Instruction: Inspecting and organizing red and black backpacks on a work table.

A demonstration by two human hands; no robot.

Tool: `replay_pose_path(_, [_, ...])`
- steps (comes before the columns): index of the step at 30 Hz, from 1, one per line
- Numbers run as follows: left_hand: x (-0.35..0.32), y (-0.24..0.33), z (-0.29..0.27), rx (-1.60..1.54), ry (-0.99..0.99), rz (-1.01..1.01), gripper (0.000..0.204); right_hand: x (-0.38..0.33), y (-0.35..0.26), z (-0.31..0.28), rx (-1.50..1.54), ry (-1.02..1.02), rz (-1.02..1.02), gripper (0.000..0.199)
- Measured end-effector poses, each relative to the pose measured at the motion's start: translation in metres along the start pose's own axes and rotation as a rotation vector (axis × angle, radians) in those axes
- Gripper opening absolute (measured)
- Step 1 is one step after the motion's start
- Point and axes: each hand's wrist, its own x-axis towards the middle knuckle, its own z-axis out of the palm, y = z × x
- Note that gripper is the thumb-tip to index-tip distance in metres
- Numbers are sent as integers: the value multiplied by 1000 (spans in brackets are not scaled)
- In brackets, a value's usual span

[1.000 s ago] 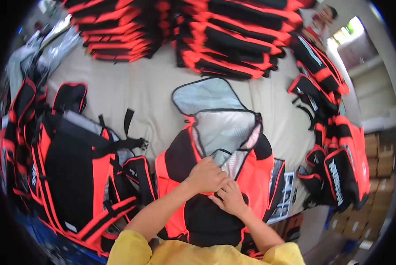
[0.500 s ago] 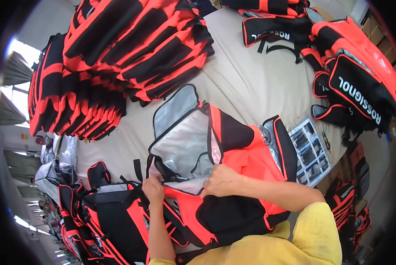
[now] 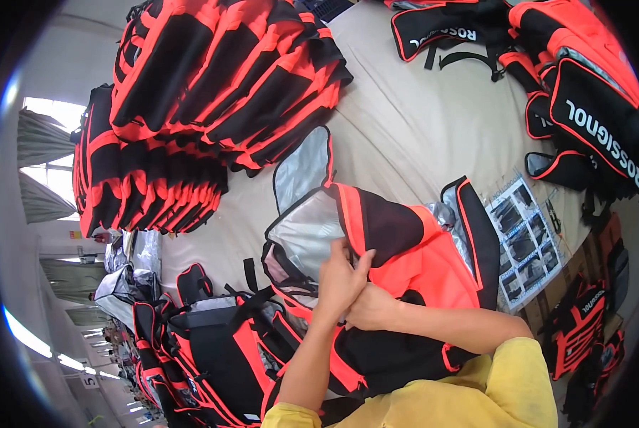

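A black and neon-red backpack lies in front of me, its silver-lined mouth gaping toward the left. A grey-lined flap stands up at the far side of the mouth. My left hand reaches across to the mouth's right rim, fingers at its edge and thumb on the outer fabric. Just below, partly behind the left wrist, my right hand is closed on the near rim. The right fingertips are mostly hidden.
Tall stacks of black and red bags stand at the far left. More bags lie close on my left, and others at the far right. A sheet of pictures lies on the cloth-covered table beside the backpack.
My left hand has let go of the mouth's left rim and crossed right, beside my right hand. The opening looks narrower. The whole view has shifted slightly.
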Motion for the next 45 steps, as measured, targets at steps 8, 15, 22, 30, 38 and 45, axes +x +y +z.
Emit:
replay_pose_path(8, [7,-84,16,-1400,-538,-88,41,14,-12,-35,95,-499,40,39])
replay_pose_path(15, [-1,-97,18,-1206,-490,-100,41,9,-18,-22,96,-502,66,40])
replay_pose_path(22, [-52,-151,-70,497,7,400,47,43,37,-93,-31,-354,256,40])
replay_pose_path(30, [-119,-180,-51,318,356,496,28,4,13,-106,41,-446,187,34])
replay_pose_path(38, [-117,-201,-33,186,522,526,24,7,-5,-99,-55,-461,290,28])
replay_pose_path(45, [-110,-212,-30,110,564,576,24,23,-18,-99,-120,-528,319,28])
